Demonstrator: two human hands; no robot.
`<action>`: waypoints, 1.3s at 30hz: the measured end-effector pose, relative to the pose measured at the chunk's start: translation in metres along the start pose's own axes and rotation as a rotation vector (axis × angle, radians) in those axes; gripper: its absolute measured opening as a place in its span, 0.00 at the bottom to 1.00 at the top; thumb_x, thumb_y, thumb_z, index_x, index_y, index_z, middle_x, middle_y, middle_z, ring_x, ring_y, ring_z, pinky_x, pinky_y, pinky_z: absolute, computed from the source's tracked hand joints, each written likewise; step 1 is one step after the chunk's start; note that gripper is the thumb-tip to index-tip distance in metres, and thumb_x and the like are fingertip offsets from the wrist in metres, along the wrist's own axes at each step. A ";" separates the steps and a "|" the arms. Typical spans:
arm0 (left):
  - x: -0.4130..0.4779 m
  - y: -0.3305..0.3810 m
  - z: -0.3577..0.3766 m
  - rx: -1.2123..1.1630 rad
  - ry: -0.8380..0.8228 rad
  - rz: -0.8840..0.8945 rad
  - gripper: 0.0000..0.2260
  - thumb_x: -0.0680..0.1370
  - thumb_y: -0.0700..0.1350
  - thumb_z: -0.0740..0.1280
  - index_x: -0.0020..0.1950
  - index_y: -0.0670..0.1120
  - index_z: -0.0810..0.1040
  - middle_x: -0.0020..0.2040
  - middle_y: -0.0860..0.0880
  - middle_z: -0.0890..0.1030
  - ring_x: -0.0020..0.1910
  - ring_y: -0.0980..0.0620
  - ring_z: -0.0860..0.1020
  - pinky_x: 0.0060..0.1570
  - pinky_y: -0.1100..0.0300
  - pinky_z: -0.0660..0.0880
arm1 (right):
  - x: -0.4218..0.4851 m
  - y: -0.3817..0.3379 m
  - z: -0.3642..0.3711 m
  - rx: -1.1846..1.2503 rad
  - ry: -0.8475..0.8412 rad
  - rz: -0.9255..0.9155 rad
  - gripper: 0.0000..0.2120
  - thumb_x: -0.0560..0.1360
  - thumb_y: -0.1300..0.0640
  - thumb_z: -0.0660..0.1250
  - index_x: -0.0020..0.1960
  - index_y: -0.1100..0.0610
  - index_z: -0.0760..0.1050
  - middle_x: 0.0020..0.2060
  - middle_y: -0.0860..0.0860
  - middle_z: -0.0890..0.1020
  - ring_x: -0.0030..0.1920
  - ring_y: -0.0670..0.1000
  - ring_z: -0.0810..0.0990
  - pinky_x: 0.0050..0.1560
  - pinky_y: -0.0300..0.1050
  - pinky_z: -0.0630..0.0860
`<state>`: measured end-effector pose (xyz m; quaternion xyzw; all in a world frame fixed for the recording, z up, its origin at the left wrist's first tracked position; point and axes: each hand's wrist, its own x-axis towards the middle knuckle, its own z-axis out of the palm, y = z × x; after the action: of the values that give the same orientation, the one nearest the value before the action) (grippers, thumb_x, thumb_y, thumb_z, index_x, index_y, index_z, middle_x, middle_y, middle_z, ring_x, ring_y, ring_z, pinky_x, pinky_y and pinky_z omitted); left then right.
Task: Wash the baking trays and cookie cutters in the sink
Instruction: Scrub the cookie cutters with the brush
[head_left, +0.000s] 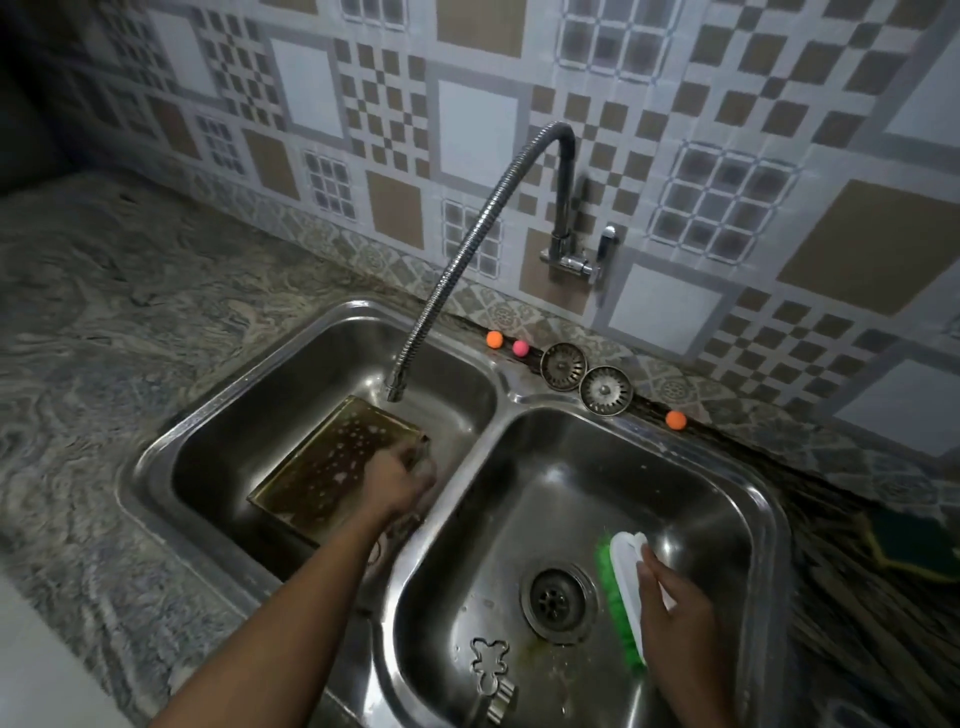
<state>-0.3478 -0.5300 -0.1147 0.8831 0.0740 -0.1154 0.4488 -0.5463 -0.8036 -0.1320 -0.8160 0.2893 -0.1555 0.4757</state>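
Note:
A soapy baking tray (327, 462) lies tilted in the left basin of the steel double sink (467, 415). My left hand (400, 480) grips its right edge. In the right basin my right hand (675, 597) holds a white scrub brush with green bristles (621, 592), bristles facing left, beside the drain (558, 597). A bear-shaped metal cookie cutter (488, 667) lies on the right basin's floor near the front, with another small metal cutter (503, 699) just below it.
A flexible faucet spout (467, 249) arches from the tiled wall, its nozzle above the tray's far corner. Two sink strainers (563, 366), (605, 389) and small orange and pink balls (494, 339) sit on the back ledge. Granite counter (104, 312) at left; a dark sponge (914, 540) at right.

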 end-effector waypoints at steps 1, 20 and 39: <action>0.000 -0.010 -0.002 0.186 -0.087 -0.033 0.16 0.75 0.43 0.72 0.62 0.44 0.80 0.55 0.46 0.83 0.52 0.50 0.81 0.49 0.62 0.74 | -0.001 -0.001 0.001 0.014 -0.003 -0.003 0.13 0.77 0.60 0.68 0.61 0.54 0.81 0.58 0.50 0.83 0.56 0.46 0.77 0.58 0.43 0.71; -0.052 0.023 0.057 0.481 -0.030 0.516 0.18 0.75 0.55 0.69 0.61 0.49 0.79 0.57 0.46 0.79 0.56 0.46 0.78 0.55 0.51 0.77 | -0.008 -0.032 -0.055 -0.059 0.149 -0.038 0.16 0.80 0.58 0.62 0.67 0.56 0.76 0.61 0.52 0.80 0.57 0.41 0.73 0.54 0.29 0.65; -0.126 -0.076 0.168 0.807 -0.799 0.063 0.13 0.75 0.42 0.68 0.58 0.38 0.79 0.55 0.43 0.82 0.55 0.45 0.81 0.47 0.60 0.75 | -0.099 0.049 -0.164 -0.266 0.358 0.311 0.18 0.79 0.51 0.62 0.68 0.49 0.75 0.64 0.53 0.79 0.62 0.58 0.77 0.59 0.54 0.76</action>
<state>-0.5094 -0.6248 -0.2353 0.8741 -0.1779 -0.4463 0.0721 -0.7266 -0.8737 -0.0901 -0.7766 0.5085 -0.1832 0.3237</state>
